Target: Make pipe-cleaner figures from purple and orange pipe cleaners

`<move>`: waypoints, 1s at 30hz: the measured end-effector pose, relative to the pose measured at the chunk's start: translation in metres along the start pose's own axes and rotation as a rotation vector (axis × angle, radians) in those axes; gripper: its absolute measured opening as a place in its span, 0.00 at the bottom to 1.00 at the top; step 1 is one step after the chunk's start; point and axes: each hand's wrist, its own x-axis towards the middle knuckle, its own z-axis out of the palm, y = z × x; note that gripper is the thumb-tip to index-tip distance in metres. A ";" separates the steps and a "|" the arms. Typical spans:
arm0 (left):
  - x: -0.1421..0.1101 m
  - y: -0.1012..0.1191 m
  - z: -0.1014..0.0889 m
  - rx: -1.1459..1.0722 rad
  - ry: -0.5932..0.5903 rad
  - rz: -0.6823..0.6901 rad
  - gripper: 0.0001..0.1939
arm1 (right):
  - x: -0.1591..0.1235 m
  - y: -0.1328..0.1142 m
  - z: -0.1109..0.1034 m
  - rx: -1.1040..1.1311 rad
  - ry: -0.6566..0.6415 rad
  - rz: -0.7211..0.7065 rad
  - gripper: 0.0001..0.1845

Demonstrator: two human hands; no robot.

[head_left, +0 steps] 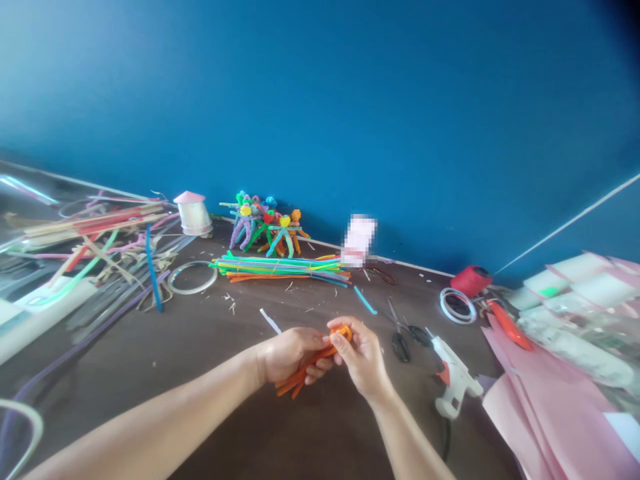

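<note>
Here's the head view, looking down on a dark brown tabletop (225,427) pushed against a blue wall (320,100), and both hands are working low at the centre. The left hand (293,355) is curled closed around a bunch of orange pipe cleaners (305,370), their loose ends poking out below the fingers, while the right hand (361,357) pinches a tight orange coil (341,332) at the top of that bunch between thumb and fingers, so the two hands are touching around the piece, right above the table! Just to the right sit black-handled scissors (400,340), and beyond them a white hot glue gun (453,377) lies on its side with its cord trailing down. Up ahead, a rubber-banded bundle of multicoloured pipe cleaners (280,268) lies flat in front of a huddle of finished pipe-cleaner figures (265,227) against the wall, with a pink-roofed little tower (193,213) off to their left and a blurred pink item (359,240) to their right. Over on the far right, a red spool (471,281) sits near a clear tape ring (457,305), with pink paper sheets (550,413) piled at the table's edge, and strips and sticks heaped on a clear plastic sheet (30,200) fill the left side
</note>
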 end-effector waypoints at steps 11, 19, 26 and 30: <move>0.003 -0.004 -0.001 -0.001 0.061 0.073 0.10 | -0.001 -0.003 0.001 -0.036 0.003 -0.021 0.10; 0.006 -0.007 -0.001 -0.020 0.237 0.195 0.14 | 0.000 0.000 0.003 -0.108 0.092 -0.085 0.19; 0.004 -0.009 0.006 0.343 0.320 0.310 0.18 | -0.001 -0.003 0.003 -0.198 0.104 -0.095 0.15; -0.006 -0.002 0.011 0.721 0.356 0.445 0.16 | -0.003 -0.006 0.004 -0.239 0.104 -0.111 0.14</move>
